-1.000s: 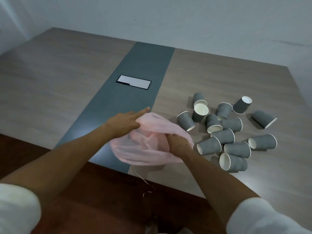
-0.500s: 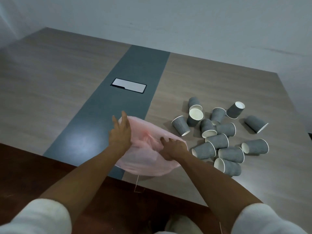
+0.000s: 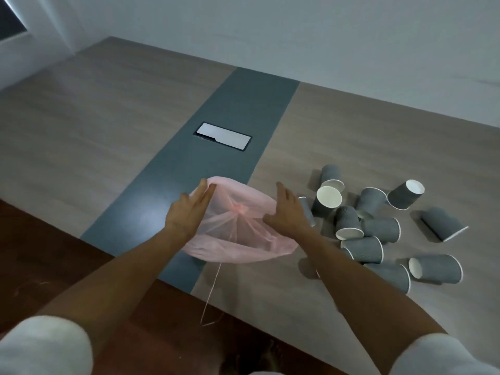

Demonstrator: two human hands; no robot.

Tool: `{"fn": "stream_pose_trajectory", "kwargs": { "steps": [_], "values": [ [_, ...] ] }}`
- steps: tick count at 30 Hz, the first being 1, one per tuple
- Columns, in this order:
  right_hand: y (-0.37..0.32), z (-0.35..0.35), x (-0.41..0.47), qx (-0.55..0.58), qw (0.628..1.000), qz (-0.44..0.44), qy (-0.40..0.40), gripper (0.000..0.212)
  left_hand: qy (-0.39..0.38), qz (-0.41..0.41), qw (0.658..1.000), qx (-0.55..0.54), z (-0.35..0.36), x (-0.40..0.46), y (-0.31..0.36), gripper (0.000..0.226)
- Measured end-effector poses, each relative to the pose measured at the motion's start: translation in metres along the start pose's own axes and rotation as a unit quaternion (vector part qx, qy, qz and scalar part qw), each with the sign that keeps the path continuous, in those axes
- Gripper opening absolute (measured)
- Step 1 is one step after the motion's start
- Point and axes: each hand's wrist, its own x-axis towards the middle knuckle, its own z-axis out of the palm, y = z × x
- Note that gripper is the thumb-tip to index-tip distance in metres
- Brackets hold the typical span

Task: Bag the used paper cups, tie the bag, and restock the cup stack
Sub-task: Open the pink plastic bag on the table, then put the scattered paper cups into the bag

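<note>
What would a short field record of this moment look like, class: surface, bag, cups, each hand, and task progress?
surface: wooden table with a grey centre strip and a cable hatch
bag: pink plastic bag, on the table, drawstring trailing over the near edge
cups: grey paper cups, mostly tipped over, right of the bag, none bagged
left hand: fingers straight, at the bag's left edge
right hand: fingers straight, on the bag's right side
progress: bagging not yet begun

You're looking at a dim, bluish, soft picture; glare sits on the table (image 3: 151,209), and the edges bend.
</note>
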Motion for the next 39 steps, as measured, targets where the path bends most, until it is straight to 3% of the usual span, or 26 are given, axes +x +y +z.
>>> {"fn": "stream_pose_trajectory", "kwargs": {
  "steps": [1, 3, 5, 6, 9, 11, 13, 15, 18, 21, 24, 27, 30, 32, 34, 37, 39],
  "values": [
    [0.006, 0.004, 0.007, -0.044, 0.996, 0.020, -0.069, 0.083, 0.007, 0.005, 1.000, -0.001, 0.003, 0.000, -0.003, 0.114],
    [0.012, 0.015, 0.018, -0.094, 0.989, 0.023, -0.112, 0.053, 0.011, 0.024, 1.000, 0.004, 0.004, -0.001, -0.006, 0.113],
    [0.014, 0.020, 0.025, -0.061, 0.997, 0.017, -0.036, 0.022, 0.006, 0.055, 0.998, 0.019, 0.004, -0.004, -0.010, 0.105],
    [0.012, 0.017, 0.027, -0.035, 0.999, 0.024, 0.005, 0.017, 0.000, 0.064, 0.997, 0.032, 0.003, -0.005, -0.014, 0.096],
    [0.009, 0.000, 0.037, -0.009, 0.994, 0.047, 0.096, 0.020, -0.005, 0.039, 0.999, 0.034, 0.010, -0.008, -0.025, 0.057],
    [0.007, -0.004, 0.042, 0.017, 0.995, 0.037, 0.093, 0.023, 0.009, -0.036, 0.999, -0.030, 0.015, -0.007, -0.027, 0.046],
    [0.008, -0.002, 0.049, 0.031, 0.998, 0.009, 0.061, 0.031, 0.004, -0.115, 0.985, -0.126, 0.016, -0.004, -0.025, 0.060],
    [0.011, -0.002, 0.055, -0.006, 1.000, -0.011, 0.012, 0.042, -0.015, -0.139, 0.974, -0.180, 0.014, -0.001, -0.020, 0.073],
    [0.014, -0.012, 0.055, 0.003, 1.000, -0.007, -0.020, 0.024, -0.035, -0.108, 0.982, -0.152, 0.012, 0.001, -0.012, 0.084],
    [0.019, -0.019, 0.058, 0.060, 0.998, -0.004, 0.035, 0.023, -0.029, -0.079, 0.994, -0.068, 0.007, 0.005, -0.001, 0.089],
    [0.017, -0.022, 0.064, 0.131, 0.991, -0.007, 0.013, 0.047, -0.045, -0.075, 0.996, -0.027, -0.003, 0.012, 0.012, 0.092],
    [0.021, -0.035, 0.069, 0.237, 0.971, 0.030, -0.009, 0.071, -0.074, -0.098, 0.989, -0.087, -0.016, 0.025, 0.019, 0.092],
    [0.040, -0.049, 0.077, 0.111, 0.992, 0.049, 0.032, 0.054, -0.091, -0.132, 0.980, -0.118, -0.025, 0.040, 0.017, 0.091],
    [0.056, -0.054, 0.074, -0.029, 0.998, 0.048, -0.011, 0.043, -0.105, -0.139, 0.978, -0.113, -0.030, 0.047, 0.016, 0.093],
    [0.069, -0.048, 0.065, -0.117, 0.990, 0.028, -0.080, 0.046, -0.109, -0.130, 0.980, -0.104, -0.035, 0.053, 0.017, 0.094],
    [0.085, -0.033, 0.055, -0.153, 0.981, -0.002, -0.119, 0.054, -0.092, -0.117, 0.985, -0.090, -0.037, 0.057, 0.017, 0.093],
    [0.090, -0.024, 0.054, -0.165, 0.982, -0.034, -0.090, 0.042, -0.059, -0.112, 0.988, -0.089, -0.034, 0.057, 0.016, 0.089]
  ]
}}
